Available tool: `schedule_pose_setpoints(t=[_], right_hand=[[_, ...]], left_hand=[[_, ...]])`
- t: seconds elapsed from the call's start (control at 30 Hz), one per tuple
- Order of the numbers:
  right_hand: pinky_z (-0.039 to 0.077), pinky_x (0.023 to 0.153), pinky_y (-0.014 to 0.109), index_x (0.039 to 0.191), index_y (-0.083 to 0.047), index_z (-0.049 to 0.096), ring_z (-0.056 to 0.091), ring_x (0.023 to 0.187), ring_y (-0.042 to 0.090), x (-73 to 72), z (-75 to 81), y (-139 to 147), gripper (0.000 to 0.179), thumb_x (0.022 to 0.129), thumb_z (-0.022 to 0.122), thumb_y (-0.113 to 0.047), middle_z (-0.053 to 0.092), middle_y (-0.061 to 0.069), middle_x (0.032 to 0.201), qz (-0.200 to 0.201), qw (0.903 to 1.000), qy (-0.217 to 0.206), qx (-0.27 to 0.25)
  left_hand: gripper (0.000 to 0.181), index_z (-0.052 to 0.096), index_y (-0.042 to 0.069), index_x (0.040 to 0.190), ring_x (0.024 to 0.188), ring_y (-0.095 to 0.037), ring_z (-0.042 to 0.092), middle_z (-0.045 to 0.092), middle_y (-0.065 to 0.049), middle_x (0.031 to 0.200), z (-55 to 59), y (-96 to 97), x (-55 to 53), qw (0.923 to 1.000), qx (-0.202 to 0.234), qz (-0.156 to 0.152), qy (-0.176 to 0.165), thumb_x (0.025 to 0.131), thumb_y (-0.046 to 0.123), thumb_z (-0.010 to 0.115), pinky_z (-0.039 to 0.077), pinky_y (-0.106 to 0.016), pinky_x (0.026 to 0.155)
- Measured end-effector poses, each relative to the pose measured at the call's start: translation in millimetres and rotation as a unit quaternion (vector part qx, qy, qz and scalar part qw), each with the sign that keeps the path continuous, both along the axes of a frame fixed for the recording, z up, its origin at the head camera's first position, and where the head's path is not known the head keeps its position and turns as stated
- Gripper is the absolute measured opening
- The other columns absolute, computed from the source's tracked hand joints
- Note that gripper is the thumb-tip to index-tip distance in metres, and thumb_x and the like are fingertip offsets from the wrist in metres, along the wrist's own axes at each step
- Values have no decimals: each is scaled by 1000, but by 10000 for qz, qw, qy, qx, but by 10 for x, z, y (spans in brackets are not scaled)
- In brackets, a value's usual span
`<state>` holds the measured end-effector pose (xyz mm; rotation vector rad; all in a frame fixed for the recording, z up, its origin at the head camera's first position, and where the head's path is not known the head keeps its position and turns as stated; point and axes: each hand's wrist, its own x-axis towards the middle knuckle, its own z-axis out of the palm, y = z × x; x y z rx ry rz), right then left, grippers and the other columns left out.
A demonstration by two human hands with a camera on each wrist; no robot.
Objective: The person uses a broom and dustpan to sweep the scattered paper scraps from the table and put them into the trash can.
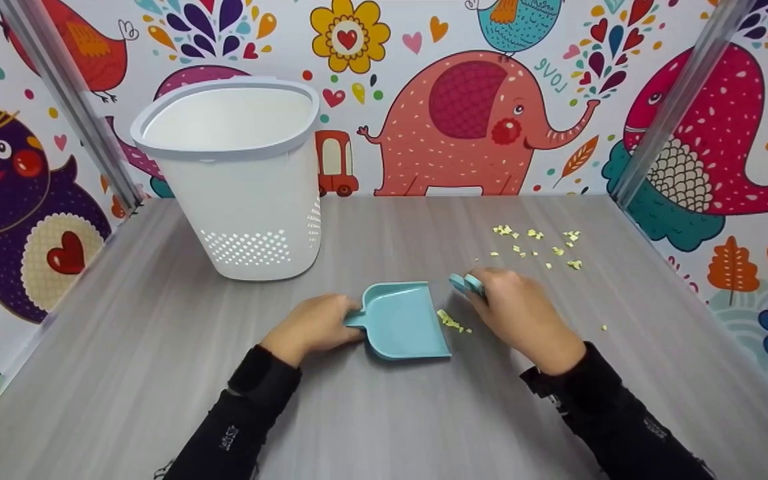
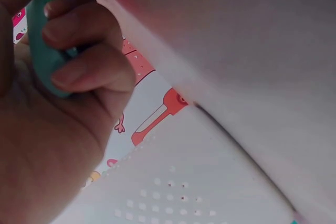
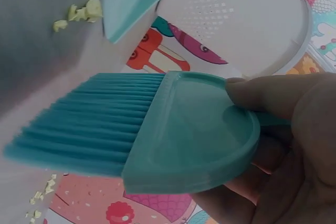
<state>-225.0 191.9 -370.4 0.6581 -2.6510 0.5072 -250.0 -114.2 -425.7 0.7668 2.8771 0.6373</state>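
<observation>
A light teal dustpan (image 1: 403,321) lies on the table with its wide edge facing right. My left hand (image 1: 317,323) grips its short handle, and the left wrist view shows the fingers curled round that handle (image 2: 44,51). In my right hand (image 1: 521,317) is a small teal hand brush (image 3: 184,129), held at its handle end with its bristles (image 3: 94,124) showing in the right wrist view. A short line of yellow scraps (image 1: 451,321) lies just off the dustpan's front edge, between pan and brush. More yellow scraps (image 1: 557,251) are scattered beyond my right hand.
A tall white wastebasket (image 1: 244,193) with a grey rim stands at the back left. One lone scrap (image 1: 604,327) lies right of my right hand. Walls with printed cartoon animals (image 1: 464,133) and metal posts border the grey table (image 1: 391,420).
</observation>
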Motion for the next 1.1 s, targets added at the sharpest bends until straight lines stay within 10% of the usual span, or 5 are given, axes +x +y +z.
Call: schedule_pose_setpoints(t=[0.3,1.1], right_hand=[[48,61,38,78,-9,63,52,63,17,-136,-121,83,14,86,74,-7,58,2,70,-366,9992,104,143],[41,53,24,64,-16,48,43,58,8,81,-121,-206,37,86,77,-11,38,-7,59,507,9984,-150,-186]], left_hand=[[40,43,18,66,62,-10,39,35,9,64,34,13,8,10000,11,25,-27,84,29,76,35,-29,59],[39,44,19,66,62,-9,39,36,9,64,30,-1,7,10000,12,-5,-13,84,29,76,35,-28,60]])
